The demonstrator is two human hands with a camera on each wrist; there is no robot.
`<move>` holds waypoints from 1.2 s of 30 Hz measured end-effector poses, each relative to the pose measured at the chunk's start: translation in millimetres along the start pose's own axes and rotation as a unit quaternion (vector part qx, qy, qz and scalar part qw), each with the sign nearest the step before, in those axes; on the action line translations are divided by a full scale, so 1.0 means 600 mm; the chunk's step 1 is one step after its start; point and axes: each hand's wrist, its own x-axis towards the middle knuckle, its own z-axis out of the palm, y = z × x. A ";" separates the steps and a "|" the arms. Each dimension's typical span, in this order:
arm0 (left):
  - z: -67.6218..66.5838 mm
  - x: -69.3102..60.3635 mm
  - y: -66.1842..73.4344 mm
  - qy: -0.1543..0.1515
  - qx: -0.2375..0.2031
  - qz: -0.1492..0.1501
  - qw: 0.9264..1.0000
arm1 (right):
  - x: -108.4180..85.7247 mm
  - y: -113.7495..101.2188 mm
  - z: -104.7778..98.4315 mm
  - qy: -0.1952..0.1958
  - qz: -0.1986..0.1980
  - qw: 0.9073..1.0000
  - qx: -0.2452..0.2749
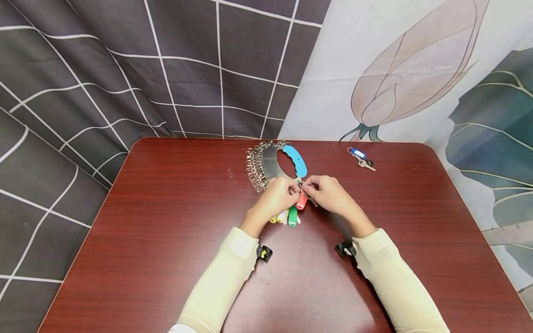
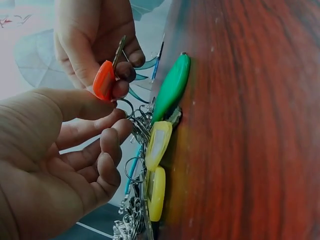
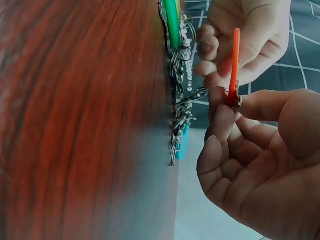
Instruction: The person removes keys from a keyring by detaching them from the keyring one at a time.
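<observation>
A metal key holder (image 1: 271,162) with a blue handle (image 1: 296,162) lies on the table, its curved edge lined with small clips and rings. At its near end my left hand (image 1: 280,198) pinches a metal ring (image 2: 126,107) between thumb and fingertips. Facing it, my right hand (image 1: 333,196) pinches the ring end of a red key tag (image 1: 301,200); a key (image 2: 119,52) hangs with that tag. Beneath the hands a green key tag (image 1: 293,216) and yellow key tags (image 2: 159,145) rest by the holder. Fingers partly hide where ring and clip meet.
A blue key tag (image 1: 358,153) with keys (image 1: 366,164) lies at the table's back right. The reddish-brown table (image 1: 166,240) ends at a dark checked cloth (image 1: 187,83) and a pale flowered curtain (image 1: 333,92).
</observation>
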 end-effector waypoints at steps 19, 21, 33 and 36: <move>0.011 0.003 -0.002 0.071 0.025 0.004 0.997 | -0.003 -0.009 0.004 0.014 -0.032 0.999 -0.019; 0.011 0.002 -0.002 0.072 0.025 0.004 0.997 | -0.002 -0.008 0.005 0.016 -0.033 0.999 -0.022; 0.004 -0.001 -0.002 0.048 0.047 0.023 0.997 | 0.001 -0.003 0.003 0.028 -0.004 0.999 -0.022; 0.003 -0.001 -0.001 0.040 0.037 0.007 0.998 | 0.000 -0.002 0.002 0.026 -0.009 0.999 -0.017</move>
